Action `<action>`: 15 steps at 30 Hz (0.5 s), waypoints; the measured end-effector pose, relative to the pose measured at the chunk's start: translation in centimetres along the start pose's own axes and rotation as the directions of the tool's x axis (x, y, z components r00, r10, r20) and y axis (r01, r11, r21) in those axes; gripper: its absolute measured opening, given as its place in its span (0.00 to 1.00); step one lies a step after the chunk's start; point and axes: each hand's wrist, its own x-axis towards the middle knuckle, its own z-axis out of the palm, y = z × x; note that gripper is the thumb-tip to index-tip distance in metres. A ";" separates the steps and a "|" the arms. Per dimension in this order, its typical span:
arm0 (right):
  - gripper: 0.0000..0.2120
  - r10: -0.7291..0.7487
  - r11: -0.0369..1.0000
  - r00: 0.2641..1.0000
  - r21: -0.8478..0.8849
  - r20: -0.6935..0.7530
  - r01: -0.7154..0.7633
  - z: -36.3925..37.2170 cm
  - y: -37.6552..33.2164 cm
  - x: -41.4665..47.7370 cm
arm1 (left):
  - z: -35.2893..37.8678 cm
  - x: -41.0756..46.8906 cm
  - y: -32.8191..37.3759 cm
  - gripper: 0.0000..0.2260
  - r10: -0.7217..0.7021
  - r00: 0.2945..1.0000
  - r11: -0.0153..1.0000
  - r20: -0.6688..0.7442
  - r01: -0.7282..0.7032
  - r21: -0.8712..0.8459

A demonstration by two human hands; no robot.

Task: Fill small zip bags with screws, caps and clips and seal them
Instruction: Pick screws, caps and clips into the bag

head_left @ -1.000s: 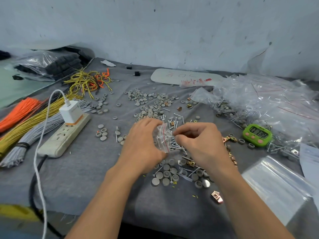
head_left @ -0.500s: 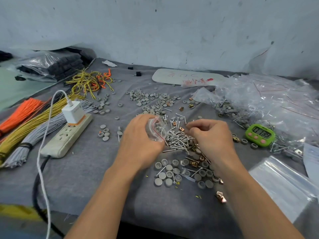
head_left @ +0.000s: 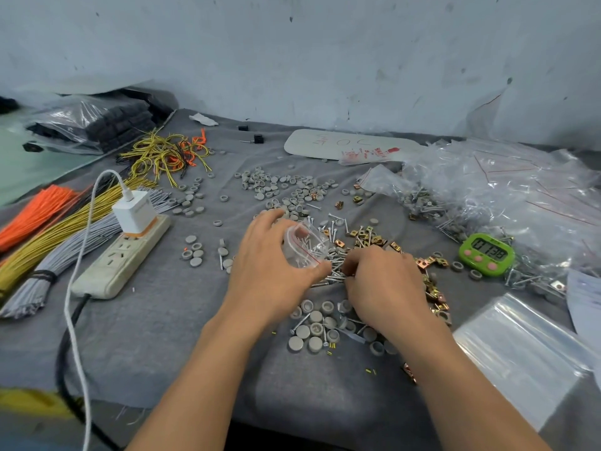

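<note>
My left hand [head_left: 270, 271] grips a small clear zip bag [head_left: 304, 247] with a red seal line; a few screws lie inside it and its mouth faces right. My right hand [head_left: 383, 284] lies knuckles-up on the pile of silver screws [head_left: 335, 275] just right of the bag, fingers curled down into the pile; what they hold is hidden. Grey round caps [head_left: 312, 330] lie in front of both hands, with more caps [head_left: 279, 190] farther back. Brass clips [head_left: 369, 237] are scattered behind and to the right of my right hand.
A power strip [head_left: 123, 258] with a white charger and cable lies at left beside wire bundles [head_left: 48, 242]. A green timer [head_left: 486, 253] sits at right, before a heap of filled bags [head_left: 507, 196]. Empty zip bags [head_left: 520, 356] lie near right.
My right hand has left the bag's mouth and dropped to the right onto the screw pile. My left hand has turned the bag and moved it slightly back.
</note>
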 end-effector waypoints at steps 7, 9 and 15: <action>0.04 0.106 0.977 0.991 0.193 -0.078 -0.090 -0.4 1.0 -0.1 | 0.4 -0.1 -0.5 0.29 0.054 0.998 0.991 0.037 -0.058 0.121; 0.05 0.131 0.961 0.987 0.258 -0.096 -0.102 -0.3 1.4 0.1 | 0.4 0.0 -0.7 0.30 0.055 0.998 0.989 0.030 -0.059 0.139; 0.06 0.125 0.746 0.973 0.665 -0.194 0.037 -0.6 1.7 0.2 | 0.7 -0.2 -0.7 0.33 0.044 0.999 0.978 0.026 -0.048 0.205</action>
